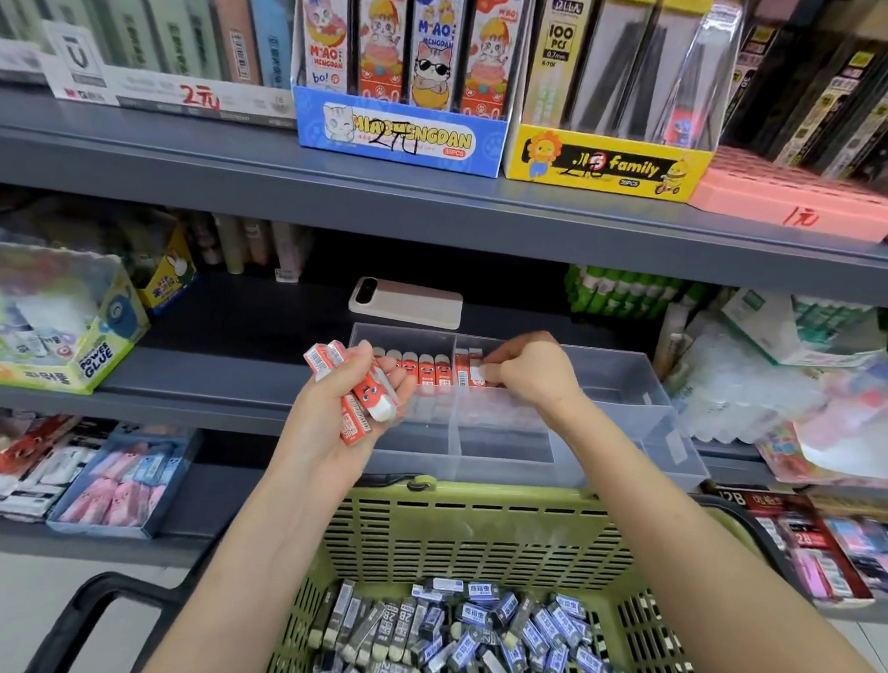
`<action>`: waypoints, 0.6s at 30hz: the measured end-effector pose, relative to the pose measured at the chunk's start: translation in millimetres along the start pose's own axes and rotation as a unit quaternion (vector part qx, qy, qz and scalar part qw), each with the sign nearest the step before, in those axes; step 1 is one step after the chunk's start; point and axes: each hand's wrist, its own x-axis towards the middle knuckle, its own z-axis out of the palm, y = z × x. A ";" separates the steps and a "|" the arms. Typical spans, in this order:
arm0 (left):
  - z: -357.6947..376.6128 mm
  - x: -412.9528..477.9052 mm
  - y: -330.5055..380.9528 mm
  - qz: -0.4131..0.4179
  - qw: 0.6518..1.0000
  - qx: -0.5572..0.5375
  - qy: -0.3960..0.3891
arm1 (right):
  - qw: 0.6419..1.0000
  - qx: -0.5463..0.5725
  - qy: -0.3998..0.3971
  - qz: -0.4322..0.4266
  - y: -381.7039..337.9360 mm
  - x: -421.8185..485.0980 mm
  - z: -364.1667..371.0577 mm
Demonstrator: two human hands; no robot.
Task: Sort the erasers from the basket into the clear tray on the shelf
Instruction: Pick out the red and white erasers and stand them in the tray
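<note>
What worries us most is the left hand [328, 419]; it is clamped round a loose handful of red erasers [370, 399], fanned out at odd angles, and we judge that one near the bottom of the bundle could slip from the grip and drop into the green basket [491, 493] below, among the dark blue-and-grey erasers [472, 623] heaped there; that would mix the kinds again. The right hand [531, 373] pinches a single eraser [477, 373] between thumb and fingertips at the far end of the clear tray [634, 377], in the second compartment from the left; a careless push there could, we think, topple its upright neighbours, or the standing row [425, 370] beyond the divider. The tray overhangs the front edge of the grey shelf [227, 368], so leaning on its near rim might tip it. The red erasers are small blocks in orange-red paper sleeves printed with a cartoon face and a barcode, white rubber showing at the ends; those in the tray stand on end, side by side, touching. A phone [406, 302] lies behind the tray.
</note>
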 end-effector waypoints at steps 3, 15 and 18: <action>-0.6 1.0 -1.6 -0.017 0.999 -0.038 -0.003 | 0.993 -0.060 0.073 -0.072 -13.0 -20.2 -5.1; -4.5 -0.2 -7.8 0.040 0.999 0.016 -0.034 | 0.949 -0.058 0.059 -0.303 -43.9 -94.9 25.6; -5.7 0.6 -9.8 0.030 0.999 0.005 -0.027 | 0.926 -0.104 0.130 -0.340 -44.1 -99.9 28.1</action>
